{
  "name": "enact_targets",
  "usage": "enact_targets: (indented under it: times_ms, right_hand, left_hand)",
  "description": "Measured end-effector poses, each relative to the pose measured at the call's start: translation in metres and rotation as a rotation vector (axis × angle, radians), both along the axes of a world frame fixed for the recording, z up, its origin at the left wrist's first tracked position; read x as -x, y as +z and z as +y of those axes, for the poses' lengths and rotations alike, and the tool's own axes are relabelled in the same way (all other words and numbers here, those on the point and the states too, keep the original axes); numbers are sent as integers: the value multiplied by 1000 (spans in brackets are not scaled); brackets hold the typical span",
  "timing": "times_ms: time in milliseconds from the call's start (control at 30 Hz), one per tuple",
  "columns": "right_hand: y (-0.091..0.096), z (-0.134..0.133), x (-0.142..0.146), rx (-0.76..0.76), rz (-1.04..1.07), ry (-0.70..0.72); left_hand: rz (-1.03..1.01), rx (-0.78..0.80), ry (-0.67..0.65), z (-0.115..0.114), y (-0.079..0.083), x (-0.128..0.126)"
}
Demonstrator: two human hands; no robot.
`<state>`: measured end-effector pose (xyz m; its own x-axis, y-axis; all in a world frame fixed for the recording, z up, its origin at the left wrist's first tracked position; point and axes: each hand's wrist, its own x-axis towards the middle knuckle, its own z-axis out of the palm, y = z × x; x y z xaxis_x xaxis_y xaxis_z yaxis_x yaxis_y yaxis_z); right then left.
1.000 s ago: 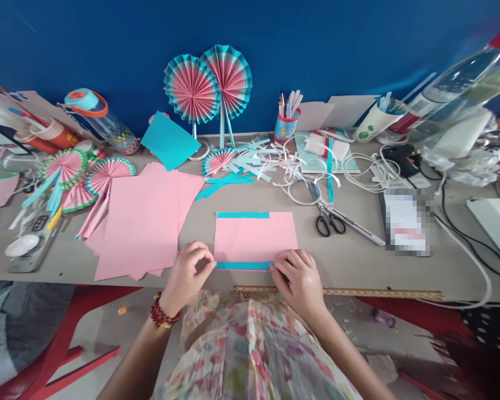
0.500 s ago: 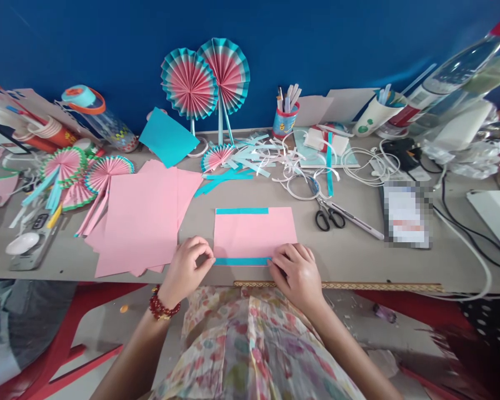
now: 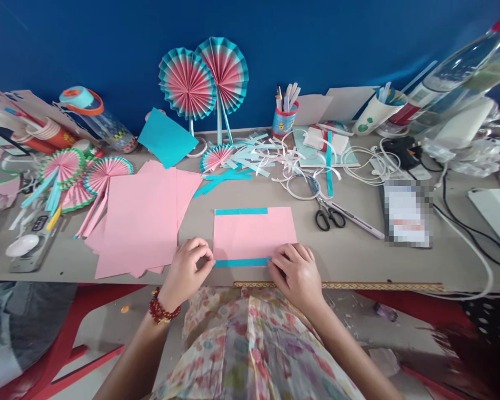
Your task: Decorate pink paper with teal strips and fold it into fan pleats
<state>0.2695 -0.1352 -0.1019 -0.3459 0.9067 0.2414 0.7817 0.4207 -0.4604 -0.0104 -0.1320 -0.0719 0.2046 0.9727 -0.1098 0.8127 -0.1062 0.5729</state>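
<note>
A pink sheet of paper (image 3: 254, 236) lies flat in front of me. One blue paper strip (image 3: 241, 211) runs along part of its far edge. A second blue paper strip (image 3: 242, 263) lies along the near edge. My left hand (image 3: 190, 266) pinches that near strip's left end between thumb and forefinger, at the sheet's lower left corner. At the strip's right end, my right hand (image 3: 295, 273) has its fingers closed and partly covers the sheet's lower right corner. The fingertips of the right hand are partly hidden.
Pink sheets (image 3: 141, 222) are stacked left. Behind lie paper cuttings (image 3: 254, 155), two upright paper fans (image 3: 188, 83) and a blue sheet (image 3: 166, 138). Scissors (image 3: 330, 215), a cutter knife (image 3: 360, 222) and a phone (image 3: 407, 214) lie right. A person sits at far left.
Both hands, the sheet and the strips hold the same places, with only a slight shift of the view. At the far left edge, a blurred part of the neighbouring person shows higher up.
</note>
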Motion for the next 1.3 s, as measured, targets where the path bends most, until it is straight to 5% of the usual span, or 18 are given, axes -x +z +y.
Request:
enact_targets:
  times_ms: [1300]
  right_hand:
    - [0,-2,1,-18,-20,1]
  left_hand:
    - [118,-82,-53,-2,-2,-1]
